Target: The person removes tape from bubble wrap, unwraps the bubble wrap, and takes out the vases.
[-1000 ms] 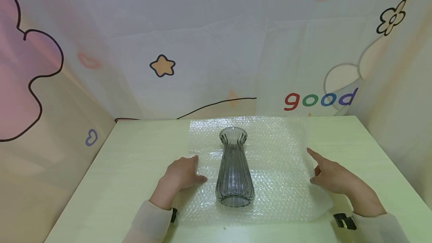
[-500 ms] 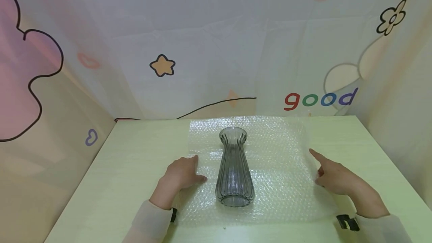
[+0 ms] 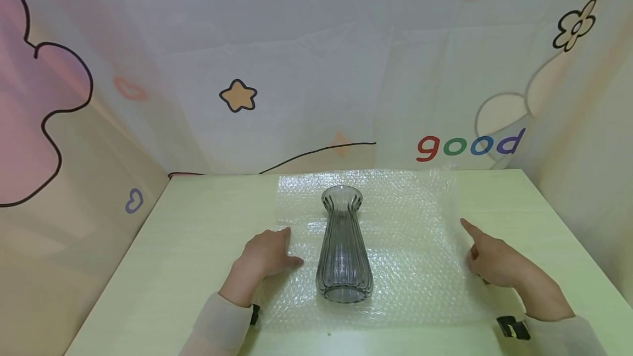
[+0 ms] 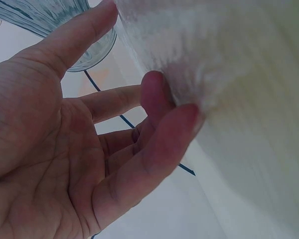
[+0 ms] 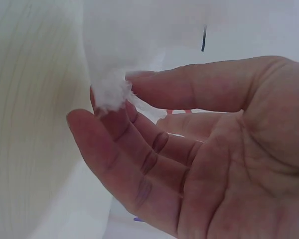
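A grey, ribbed glass vase [image 3: 343, 251] lies on its side on a sheet of bubble wrap [image 3: 405, 268], mouth toward the back wall. My left hand [image 3: 262, 260] rests at the sheet's left edge, left of the vase, its thumb and fingertips touching the wrap. In the left wrist view, the left hand's fingers [image 4: 139, 169] are loosely bent, with the thumb apart from them. My right hand [image 3: 497, 260] pinches the sheet's right edge between thumb and fingers; the right wrist view shows wrap [image 5: 114, 92] between them. The right index finger points forward.
The pale table [image 3: 198, 213] extends on both sides of the sheet. A printed cloth backdrop [image 3: 296, 70] with a star, a flower and the word "good" hangs around the back and sides.
My right hand has moved slightly right, drawing the bubble wrap's right edge outward with it. The left hand and the vase have stayed put.
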The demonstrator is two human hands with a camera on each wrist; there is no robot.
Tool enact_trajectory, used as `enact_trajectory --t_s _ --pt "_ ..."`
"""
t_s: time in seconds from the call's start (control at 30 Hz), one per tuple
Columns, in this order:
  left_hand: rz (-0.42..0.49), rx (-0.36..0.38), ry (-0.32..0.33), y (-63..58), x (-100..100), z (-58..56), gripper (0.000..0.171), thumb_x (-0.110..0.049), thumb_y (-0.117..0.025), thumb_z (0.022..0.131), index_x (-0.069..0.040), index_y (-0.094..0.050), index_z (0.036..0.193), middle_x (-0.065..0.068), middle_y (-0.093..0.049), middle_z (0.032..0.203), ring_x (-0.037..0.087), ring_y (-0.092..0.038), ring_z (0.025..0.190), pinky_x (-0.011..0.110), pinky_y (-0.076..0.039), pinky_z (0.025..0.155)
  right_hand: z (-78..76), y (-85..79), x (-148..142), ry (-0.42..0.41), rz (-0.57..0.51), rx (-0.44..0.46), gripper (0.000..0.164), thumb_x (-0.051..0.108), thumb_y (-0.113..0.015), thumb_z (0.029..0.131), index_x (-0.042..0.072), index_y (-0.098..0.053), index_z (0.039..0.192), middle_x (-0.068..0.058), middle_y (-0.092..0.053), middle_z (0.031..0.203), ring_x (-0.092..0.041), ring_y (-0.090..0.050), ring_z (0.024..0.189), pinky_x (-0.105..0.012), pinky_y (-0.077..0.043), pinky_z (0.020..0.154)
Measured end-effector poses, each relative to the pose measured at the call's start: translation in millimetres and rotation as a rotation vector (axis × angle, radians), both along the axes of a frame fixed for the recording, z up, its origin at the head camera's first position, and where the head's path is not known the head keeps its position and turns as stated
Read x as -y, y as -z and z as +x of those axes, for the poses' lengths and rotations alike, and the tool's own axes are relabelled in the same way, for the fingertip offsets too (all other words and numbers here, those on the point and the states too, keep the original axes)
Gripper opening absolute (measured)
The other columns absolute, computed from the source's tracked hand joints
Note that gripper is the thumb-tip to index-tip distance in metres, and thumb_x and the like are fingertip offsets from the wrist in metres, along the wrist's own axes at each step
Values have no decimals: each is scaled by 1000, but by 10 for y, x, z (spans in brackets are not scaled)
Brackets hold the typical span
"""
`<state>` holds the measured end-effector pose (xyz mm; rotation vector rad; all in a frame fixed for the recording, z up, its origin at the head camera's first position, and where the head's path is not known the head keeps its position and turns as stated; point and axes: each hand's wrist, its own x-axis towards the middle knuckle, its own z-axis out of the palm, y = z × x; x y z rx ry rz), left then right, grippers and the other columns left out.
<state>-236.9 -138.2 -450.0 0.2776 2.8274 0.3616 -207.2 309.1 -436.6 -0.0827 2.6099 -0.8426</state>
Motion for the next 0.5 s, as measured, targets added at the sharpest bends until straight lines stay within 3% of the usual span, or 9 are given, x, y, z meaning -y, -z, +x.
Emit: enact_trajectory --t_s 0.5 --pt "4 -3 2 -5 0 1 87 -44 -84 85 0 -49 151 23 -69 130 42 -69 112 53 -58 89 20 30 -46 -1 -27 3 87 -5 -47 96 1 8 164 -10 -54 89 -19 -51 65 -31 -43 55"
